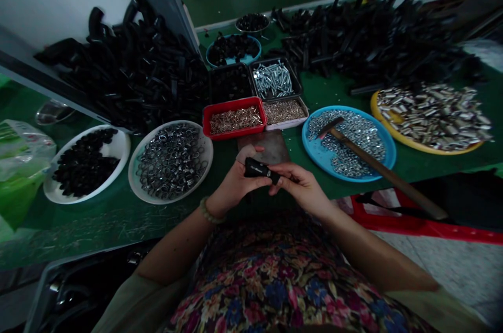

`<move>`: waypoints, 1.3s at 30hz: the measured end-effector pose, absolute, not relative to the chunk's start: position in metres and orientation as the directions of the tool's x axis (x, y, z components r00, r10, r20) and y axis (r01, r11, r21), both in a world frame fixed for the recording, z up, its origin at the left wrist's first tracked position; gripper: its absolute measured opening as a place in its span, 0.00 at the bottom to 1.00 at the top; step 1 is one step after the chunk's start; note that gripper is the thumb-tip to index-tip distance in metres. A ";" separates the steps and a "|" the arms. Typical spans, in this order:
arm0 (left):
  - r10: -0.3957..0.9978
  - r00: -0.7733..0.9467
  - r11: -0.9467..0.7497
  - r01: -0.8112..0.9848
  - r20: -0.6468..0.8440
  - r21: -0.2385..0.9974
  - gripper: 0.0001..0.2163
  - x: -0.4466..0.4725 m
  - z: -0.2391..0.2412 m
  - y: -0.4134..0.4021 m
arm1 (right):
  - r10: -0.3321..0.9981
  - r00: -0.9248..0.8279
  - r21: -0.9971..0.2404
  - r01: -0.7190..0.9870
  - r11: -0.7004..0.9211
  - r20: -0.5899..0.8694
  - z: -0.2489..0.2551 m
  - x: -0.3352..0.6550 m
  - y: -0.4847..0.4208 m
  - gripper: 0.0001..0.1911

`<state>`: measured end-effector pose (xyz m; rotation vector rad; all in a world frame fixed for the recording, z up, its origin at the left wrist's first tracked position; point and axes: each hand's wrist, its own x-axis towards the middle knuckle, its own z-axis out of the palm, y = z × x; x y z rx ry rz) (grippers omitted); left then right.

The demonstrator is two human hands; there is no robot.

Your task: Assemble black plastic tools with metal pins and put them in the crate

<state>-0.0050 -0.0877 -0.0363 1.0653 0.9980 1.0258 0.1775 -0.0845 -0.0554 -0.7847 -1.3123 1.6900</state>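
Both hands meet over the near edge of the green bench, in front of my body. In my left hand (237,182) is a short black plastic part (256,168) with pale lettering on its side, its fingers wrapped round it. My right hand (296,184) pinches the right end of the same part between thumb and fingers. Whether a smaller piece sits in the right fingertips is hidden. Just beyond the hands lies a flat metal plate (269,145). A red tray (234,132) of copper-coloured rivets stands behind it.
A hammer (377,165) lies across a blue tray (310,152) of small metal pieces at right. Beyond it is a yellow tray (379,115) of metal sleeves. White dishes hold metal rings (173,160) and black pieces (84,165). Black curved parts (137,71) are heaped behind.
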 end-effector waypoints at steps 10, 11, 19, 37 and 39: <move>0.957 0.256 0.191 -0.204 -0.136 0.960 0.26 -0.003 -0.041 -0.083 | 0.778 -0.573 -0.719 -0.424 -0.551 -0.258 -0.059 0.172 -0.080 0.26; 0.955 0.264 0.193 -0.203 -0.136 0.960 0.26 -0.004 -0.040 -0.082 | 0.769 -0.580 -0.694 -0.437 -0.573 -0.270 -0.058 0.171 -0.080 0.27; 0.926 0.356 0.240 -0.309 -0.122 0.920 0.26 -0.013 -0.036 -0.083 | 0.769 -0.597 -0.768 -0.376 -0.519 -0.227 -0.058 0.168 -0.079 0.25; 0.942 0.320 -0.259 0.501 0.101 0.826 0.31 -0.034 -0.045 -0.052 | 0.713 -0.672 -0.662 0.444 0.604 0.199 -0.021 0.125 0.060 0.04; 0.868 0.490 -0.421 0.642 0.080 0.641 0.32 -0.025 -0.057 -0.041 | 0.565 -0.823 -0.351 0.513 0.783 0.059 -0.024 0.098 0.098 0.07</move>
